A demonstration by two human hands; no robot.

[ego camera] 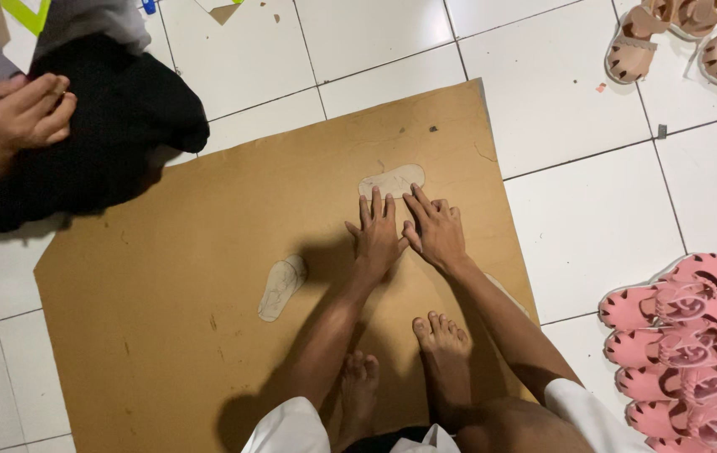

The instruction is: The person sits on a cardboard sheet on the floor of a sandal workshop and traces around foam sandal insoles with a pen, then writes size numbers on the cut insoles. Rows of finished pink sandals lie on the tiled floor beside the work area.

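Left hand and right hand flat, fingers spread, holding nothing, pressing cardboard on floor so it stays still. Sole template at 12 o'clock of fingertips; second template at 8 o'clock.

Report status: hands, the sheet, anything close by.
Left hand and right hand flat, side by side on brown cardboard sheet, fingertips at pale sole-shaped cutout. Nothing gripped. Second cutout to the left; another person's hand at far corner.

Short white sleeves, bare forearms, bare hands and bare feet.
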